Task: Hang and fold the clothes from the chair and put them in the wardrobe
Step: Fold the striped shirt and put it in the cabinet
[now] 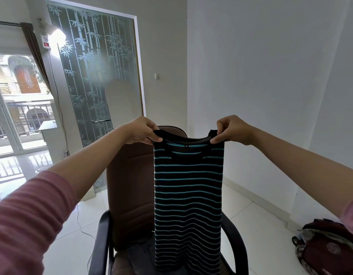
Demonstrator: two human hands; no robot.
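Soft, light black knit shirt with teal stripes [188,197] hung limp above the brown leather chair [130,187], left hand [143,131] and right hand [232,130] each pinching a shoulder, the likeliest secure grip.

You hold a black shirt [188,199] with thin teal stripes upright by its shoulders, folded narrow, hanging straight down. Behind it stands the brown chair [130,187] with black armrests; grey clothing [140,259] lies on its seat beneath the shirt's hem.
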